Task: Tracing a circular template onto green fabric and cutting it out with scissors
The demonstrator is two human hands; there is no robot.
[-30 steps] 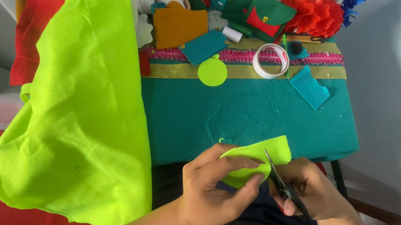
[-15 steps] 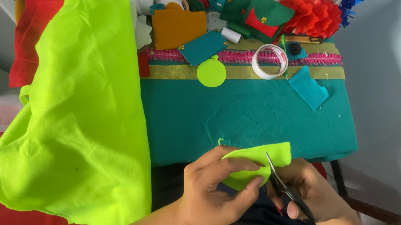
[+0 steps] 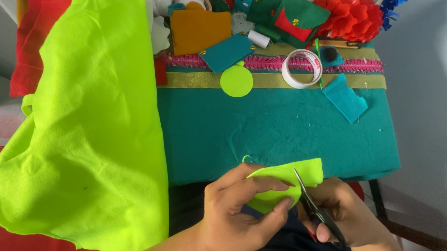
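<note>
Scene: I watch from the head camera as a small piece of lime-green felt point(image 3: 290, 181) is cut just off the near edge of the bench covered in teal felt point(image 3: 287, 131).
Left hand point(image 3: 240, 218): clamped on the piece, thumb beneath and fingers on top, pinching it close beside the blades.
Right hand point(image 3: 345, 219): closed round the handles of the black-handled scissors point(image 3: 313, 208), whose blades bite into the felt's edge.
Risk: as I judge it, the left fingertips sit so near the blades that a hurried snip could nick them; a slack pinch could let the felt twist and the cut wander.
Risk, bench: the large sheet of lime-green felt point(image 3: 87, 130) hangs over the left edge and might slide off if nudged.
Hidden: the scissor handles and the lower right hand run out of frame; I cannot tell how wide the blades stand.
Unclear: the felt toys at the far end, behind the white roll of tape point(image 3: 302, 68), are cropped.
</note>
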